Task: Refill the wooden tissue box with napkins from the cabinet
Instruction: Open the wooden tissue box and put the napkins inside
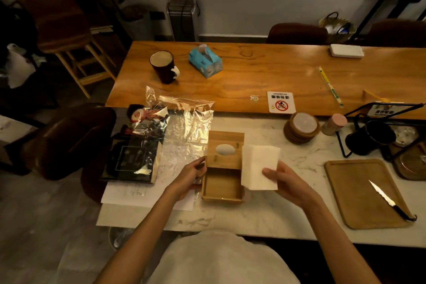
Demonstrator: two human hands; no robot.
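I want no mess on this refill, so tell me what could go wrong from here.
The lid covers the far half of the box, so the napkins may catch on its edge. The right hand pinches the stack at its near side only; sheets could fan out. The left hand holds just one side, so the box might slide.

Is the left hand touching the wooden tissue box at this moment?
Touching. In the head view the left hand has its fingertips curled against the left edge of the wooden tissue box, with no gap between.
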